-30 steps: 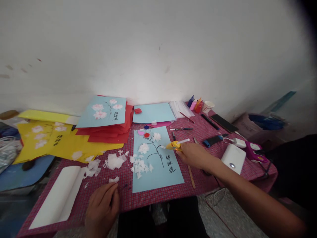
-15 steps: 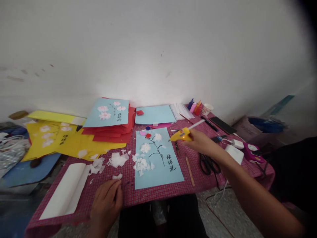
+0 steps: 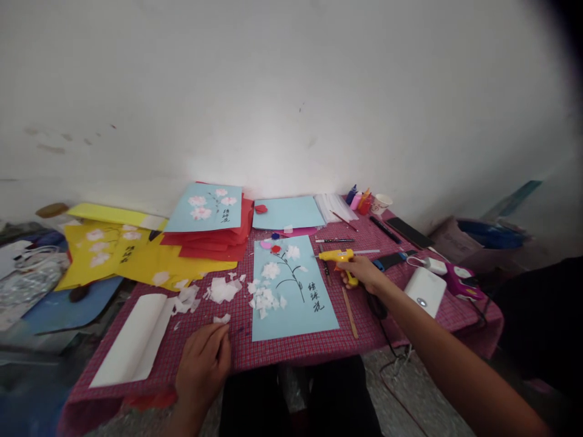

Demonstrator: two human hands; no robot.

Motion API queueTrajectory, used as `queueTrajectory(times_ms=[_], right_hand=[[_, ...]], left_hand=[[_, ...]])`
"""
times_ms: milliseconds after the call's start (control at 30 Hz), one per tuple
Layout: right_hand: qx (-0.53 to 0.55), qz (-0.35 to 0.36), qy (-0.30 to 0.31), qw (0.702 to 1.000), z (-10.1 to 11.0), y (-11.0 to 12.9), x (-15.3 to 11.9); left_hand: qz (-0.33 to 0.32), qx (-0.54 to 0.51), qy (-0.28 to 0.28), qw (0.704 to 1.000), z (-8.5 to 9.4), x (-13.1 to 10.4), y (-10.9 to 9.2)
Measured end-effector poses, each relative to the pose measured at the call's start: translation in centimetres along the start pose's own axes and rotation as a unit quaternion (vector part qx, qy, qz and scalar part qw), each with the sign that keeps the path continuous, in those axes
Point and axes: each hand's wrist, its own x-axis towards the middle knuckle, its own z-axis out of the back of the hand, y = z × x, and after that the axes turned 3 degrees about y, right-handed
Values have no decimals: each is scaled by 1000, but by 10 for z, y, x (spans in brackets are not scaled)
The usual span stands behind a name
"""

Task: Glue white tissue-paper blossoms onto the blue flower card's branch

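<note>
Checked-cloth counter (image 3: 291,352), near edge by my left hand (image 3: 204,358): curled, can't tell if pinching. Smooth blue sheet (image 3: 294,315) to its right, cloth strip (image 3: 241,351) between. My right hand (image 3: 364,273) grips glue gun (image 3: 337,255) past sheet's right edge. Torn white scraps (image 3: 225,290) ahead of left hand.

Partly covered by the right hand (image 3: 363,274), the grip of the glue gun (image 3: 336,255); by its forearm, the black scissors (image 3: 377,308) and the white power bank (image 3: 426,289). Cut off below, both forearms (image 3: 441,340). Turned from view, the palm of the left hand (image 3: 204,357). Blurred, lettering on the carton (image 3: 441,232).
</note>
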Motion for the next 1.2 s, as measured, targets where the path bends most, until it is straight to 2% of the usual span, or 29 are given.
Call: queueTrajectory(times_ms=[167, 267, 333, 400, 433, 500, 567, 633, 733, 833, 900, 1067, 1200], right_hand=[[-94, -39, -23, 995, 9, 1, 7], [-204, -36, -40, 978, 18, 5, 8], [-375, 5, -54, 925, 23, 8, 7], [-490, 40, -73, 868, 25, 10, 1], [-518, 53, -92, 848, 24, 10, -3], [-536, 83, -142, 828, 19, 7, -16], [-503, 139, -170, 836, 7, 1, -35], [-432, 203, -150, 866, -11, -10, -56], [-352, 259, -69, 897, -45, -30, -88], [-295, 276, -42, 914, -75, -45, -112], [-270, 281, -38, 920, -87, -52, -123], [-233, 287, -38, 928, -94, -62, -133], [-213, 283, -31, 935, -92, -62, -132]], left_hand=[[24, -20, 7, 999, 1, 0, -4], [54, -45, 3, 998, 3, 2, -7], [92, -77, -9, 993, 7, 3, -7], [148, -103, -13, 983, 13, 5, -5], [175, -111, -9, 978, 16, 6, -3], [203, -117, 8, 972, 22, 8, 2], [193, -118, 33, 974, 27, 11, 8], [171, -114, 67, 976, 28, 15, 12], [147, -94, 126, 976, 27, 25, 15], [123, -57, 186, 973, 26, 38, 13], [113, -25, 215, 970, 25, 46, 10], [104, 1, 254, 962, 22, 58, 9], [118, -53, 233, 964, 21, 62, 12]])
